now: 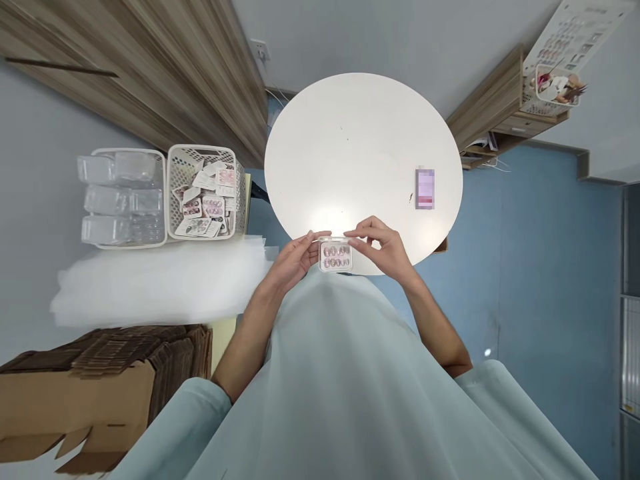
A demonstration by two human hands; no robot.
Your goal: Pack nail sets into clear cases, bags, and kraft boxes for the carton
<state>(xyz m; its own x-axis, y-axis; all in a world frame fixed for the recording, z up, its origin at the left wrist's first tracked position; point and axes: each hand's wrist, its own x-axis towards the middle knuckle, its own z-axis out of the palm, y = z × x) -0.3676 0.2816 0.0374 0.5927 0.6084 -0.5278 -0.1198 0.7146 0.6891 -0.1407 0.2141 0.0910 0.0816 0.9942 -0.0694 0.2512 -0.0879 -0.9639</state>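
Observation:
A small clear box of press-on nails (pixel 336 257) is held at the near edge of the round white table (pixel 360 133), close to my body. Two rows of pinkish, shiny nails lie in it. My left hand (pixel 296 259) grips its left side, with thumb and fingers at the upper left corner. On the other side my right hand (pixel 383 245) pinches the upper right edge between thumb and fingers. Whether the lid is raised or closed is hard to make out.
A phone-like pink object (pixel 425 189) lies on the table's right. To the left stand a basket of carded nail sets (pixel 201 193), a basket of clear plastic boxes (pixel 123 198), white packing sheets (pixel 160 283) and folded cardboard boxes (pixel 100 393). A wooden cabinet (pixel 490 100) stands at right.

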